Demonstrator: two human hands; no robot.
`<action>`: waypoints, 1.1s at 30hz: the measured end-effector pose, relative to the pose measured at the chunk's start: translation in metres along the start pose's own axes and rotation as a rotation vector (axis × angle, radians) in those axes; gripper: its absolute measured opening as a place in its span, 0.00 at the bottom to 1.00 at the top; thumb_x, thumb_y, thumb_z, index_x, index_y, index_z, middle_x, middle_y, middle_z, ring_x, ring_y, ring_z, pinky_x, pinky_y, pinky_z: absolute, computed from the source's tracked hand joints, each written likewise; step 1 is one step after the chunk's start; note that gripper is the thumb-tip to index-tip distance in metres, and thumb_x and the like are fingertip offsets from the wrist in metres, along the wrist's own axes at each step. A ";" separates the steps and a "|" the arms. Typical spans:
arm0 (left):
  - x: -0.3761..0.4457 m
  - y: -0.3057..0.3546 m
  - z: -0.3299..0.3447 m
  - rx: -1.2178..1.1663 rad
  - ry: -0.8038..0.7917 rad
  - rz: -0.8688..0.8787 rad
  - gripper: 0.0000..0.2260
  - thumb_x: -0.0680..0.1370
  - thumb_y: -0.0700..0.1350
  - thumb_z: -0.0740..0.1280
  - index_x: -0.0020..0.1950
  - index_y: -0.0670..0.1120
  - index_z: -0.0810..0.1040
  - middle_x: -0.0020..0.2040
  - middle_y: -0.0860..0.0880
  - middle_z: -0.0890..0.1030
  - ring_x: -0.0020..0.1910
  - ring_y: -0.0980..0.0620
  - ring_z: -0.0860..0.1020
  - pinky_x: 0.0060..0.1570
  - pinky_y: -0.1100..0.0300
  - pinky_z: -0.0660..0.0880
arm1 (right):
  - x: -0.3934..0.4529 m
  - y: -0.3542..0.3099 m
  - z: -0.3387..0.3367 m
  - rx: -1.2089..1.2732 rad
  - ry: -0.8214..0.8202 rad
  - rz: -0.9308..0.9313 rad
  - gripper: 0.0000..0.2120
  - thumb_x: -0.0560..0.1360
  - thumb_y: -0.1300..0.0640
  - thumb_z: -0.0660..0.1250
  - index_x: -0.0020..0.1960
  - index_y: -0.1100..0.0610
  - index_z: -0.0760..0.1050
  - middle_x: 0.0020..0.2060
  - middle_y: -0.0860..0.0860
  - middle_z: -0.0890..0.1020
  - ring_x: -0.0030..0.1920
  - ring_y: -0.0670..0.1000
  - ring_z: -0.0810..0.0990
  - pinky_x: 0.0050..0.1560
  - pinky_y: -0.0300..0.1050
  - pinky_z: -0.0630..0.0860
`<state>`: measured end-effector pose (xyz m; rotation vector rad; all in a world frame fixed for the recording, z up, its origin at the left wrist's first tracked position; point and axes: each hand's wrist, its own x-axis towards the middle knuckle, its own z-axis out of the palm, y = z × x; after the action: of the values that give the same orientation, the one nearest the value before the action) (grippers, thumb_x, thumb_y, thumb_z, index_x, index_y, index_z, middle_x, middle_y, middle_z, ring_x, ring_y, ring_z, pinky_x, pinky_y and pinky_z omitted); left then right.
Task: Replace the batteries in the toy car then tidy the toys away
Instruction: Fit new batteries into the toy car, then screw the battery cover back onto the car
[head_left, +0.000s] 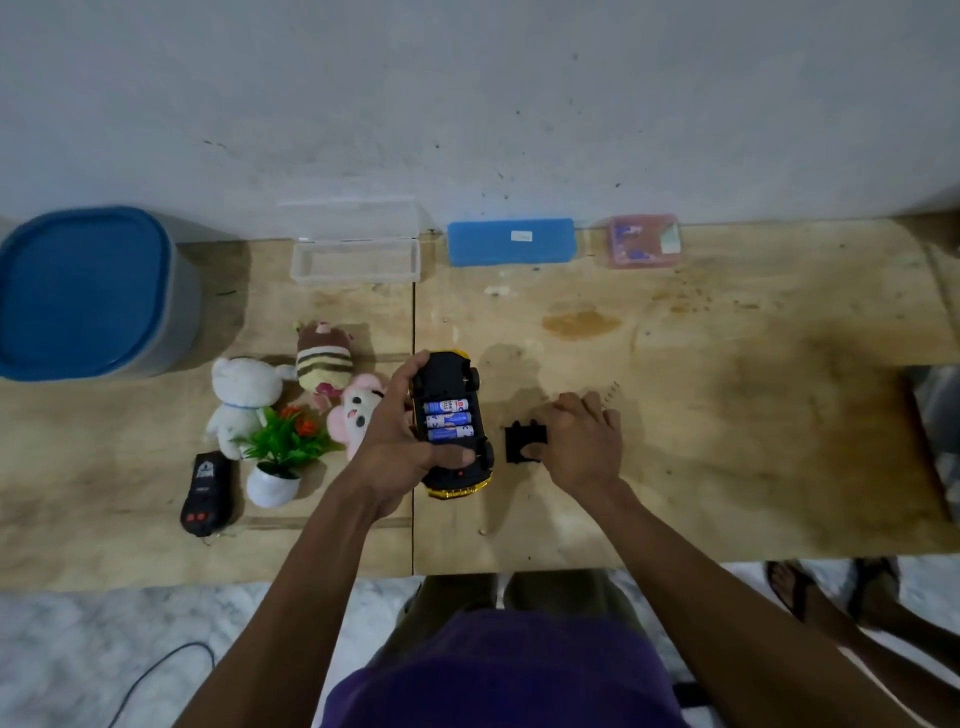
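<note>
My left hand (397, 441) grips the yellow and black toy car (451, 382), held upside down above the table. Its battery bay is uncovered and three blue batteries (448, 420) lie side by side in it. Just right of the car, the black battery cover (521, 442) lies on the wooden table (727, 415). My right hand (579, 441) is on the cover's right edge with curled fingers pinching it.
Left of the car lie three plush toys (244, 400), a small potted plant (280, 457) and a black remote (207, 493). At the back stand a blue-lidded bin (88, 291), an open clear box (356, 260), a blue case (511, 241) and a pink box (644, 241).
</note>
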<state>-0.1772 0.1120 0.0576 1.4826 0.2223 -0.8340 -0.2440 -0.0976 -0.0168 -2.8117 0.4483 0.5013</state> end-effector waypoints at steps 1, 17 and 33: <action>0.000 0.001 0.002 -0.002 0.004 -0.004 0.51 0.63 0.20 0.74 0.75 0.59 0.64 0.66 0.49 0.75 0.56 0.40 0.82 0.47 0.49 0.83 | 0.002 0.001 0.001 -0.007 -0.012 -0.005 0.20 0.72 0.37 0.71 0.61 0.43 0.79 0.60 0.46 0.77 0.63 0.54 0.68 0.59 0.49 0.63; -0.005 0.008 0.009 -0.028 0.015 0.015 0.51 0.63 0.20 0.74 0.75 0.59 0.65 0.67 0.45 0.75 0.55 0.41 0.82 0.49 0.46 0.83 | 0.007 0.018 -0.005 0.823 -0.039 0.158 0.10 0.70 0.57 0.78 0.36 0.45 0.80 0.35 0.43 0.84 0.39 0.45 0.82 0.49 0.51 0.81; -0.055 0.035 -0.014 0.056 -0.168 0.221 0.54 0.62 0.23 0.78 0.76 0.62 0.64 0.68 0.52 0.75 0.62 0.44 0.79 0.52 0.41 0.82 | -0.036 -0.080 -0.140 1.035 0.016 -0.292 0.05 0.70 0.61 0.79 0.43 0.59 0.84 0.34 0.47 0.85 0.33 0.40 0.80 0.40 0.32 0.76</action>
<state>-0.1901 0.1401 0.1166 1.4499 -0.0895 -0.7854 -0.2079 -0.0560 0.1386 -1.8274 0.1938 0.1090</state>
